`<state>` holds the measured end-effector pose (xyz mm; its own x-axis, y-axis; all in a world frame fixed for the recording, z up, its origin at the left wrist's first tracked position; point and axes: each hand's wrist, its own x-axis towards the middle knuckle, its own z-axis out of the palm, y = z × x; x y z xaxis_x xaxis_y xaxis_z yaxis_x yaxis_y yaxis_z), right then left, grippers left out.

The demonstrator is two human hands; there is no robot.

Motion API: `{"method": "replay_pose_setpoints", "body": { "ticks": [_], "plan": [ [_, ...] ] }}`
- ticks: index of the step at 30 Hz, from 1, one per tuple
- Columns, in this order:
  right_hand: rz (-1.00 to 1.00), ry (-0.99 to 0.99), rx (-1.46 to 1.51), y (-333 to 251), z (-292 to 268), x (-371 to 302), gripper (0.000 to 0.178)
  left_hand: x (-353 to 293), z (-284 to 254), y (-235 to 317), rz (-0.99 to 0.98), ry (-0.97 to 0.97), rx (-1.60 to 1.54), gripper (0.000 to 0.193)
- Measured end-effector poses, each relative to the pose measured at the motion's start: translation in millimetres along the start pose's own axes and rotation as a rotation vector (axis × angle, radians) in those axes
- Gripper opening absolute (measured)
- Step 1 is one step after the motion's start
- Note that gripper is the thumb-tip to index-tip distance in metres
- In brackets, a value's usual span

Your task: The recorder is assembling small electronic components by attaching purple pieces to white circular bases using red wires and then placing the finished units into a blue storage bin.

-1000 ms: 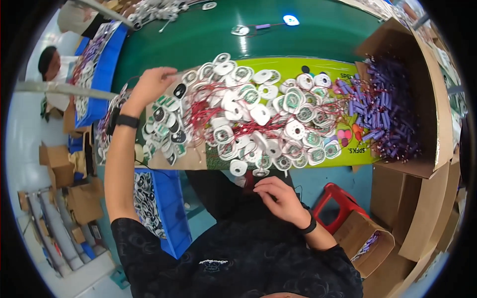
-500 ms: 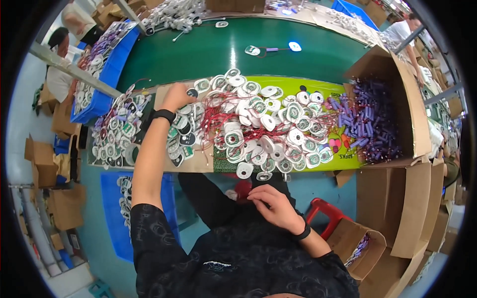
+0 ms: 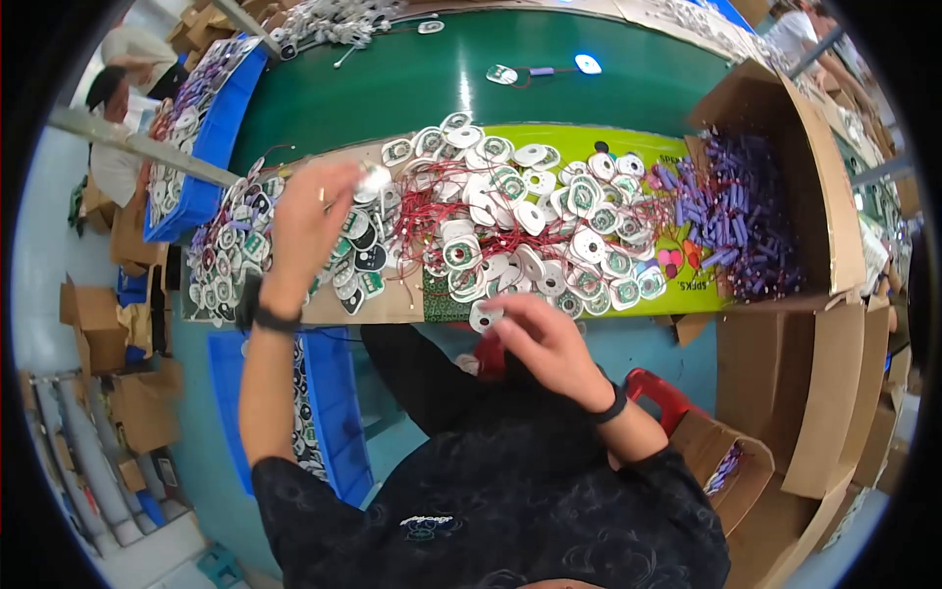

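Fingers of my left hand (image 3: 314, 221) pinch a white piece (image 3: 372, 184) above the left part of the counter (image 3: 400, 306); a fingertip hold probably suits something so small. My right hand (image 3: 554, 348) is half curled at the near edge, its fingertips by a white disc (image 3: 484, 315); whether they grip it or merely touch it, I cannot tell. White casings (image 3: 531, 218) with red wires (image 3: 424, 193) lie heaped along the middle, likely for short reaches, and the cardboard box (image 3: 829, 187) on the right seems tipped toward me so its purple cylinders (image 3: 751, 211) come easily to hand. Motion blurs the pinched piece, so its details are lost. My left hand covers some dark-and-green pieces (image 3: 369, 259), and my left forearm (image 3: 272, 393) hides part of the near-left blue bin (image 3: 339, 427).
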<state>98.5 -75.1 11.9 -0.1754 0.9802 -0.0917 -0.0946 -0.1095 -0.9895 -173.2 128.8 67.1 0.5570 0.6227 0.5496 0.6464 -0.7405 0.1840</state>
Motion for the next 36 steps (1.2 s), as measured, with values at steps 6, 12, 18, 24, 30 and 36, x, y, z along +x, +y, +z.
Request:
{"method": "replay_pose_setpoints", "body": {
  "ticks": [6,12,18,24,30,36],
  "plan": [
    [0.094,-0.083,0.605,-2,23,39,0.045,-64,8,122,0.024,0.055,-0.388,0.029],
    [0.063,0.063,0.45,9,10,15,0.036,-100,54,159,-0.688,0.293,-1.101,0.037],
    [-0.287,0.164,-0.13,14,-5,-2,0.036,-99,71,179,-0.874,-0.098,-1.345,0.048],
    [-0.029,0.275,0.235,27,-9,-28,0.047,-86,86,198,-0.911,-0.099,-1.346,0.035],
    [-0.138,0.209,-0.069,11,-44,-42,0.06,-83,82,202,-0.903,-0.387,-1.498,0.042],
    [-0.281,0.491,-0.775,32,-123,-59,0.026,-111,91,199,-0.939,-0.409,-1.72,0.03]
  ]
}}
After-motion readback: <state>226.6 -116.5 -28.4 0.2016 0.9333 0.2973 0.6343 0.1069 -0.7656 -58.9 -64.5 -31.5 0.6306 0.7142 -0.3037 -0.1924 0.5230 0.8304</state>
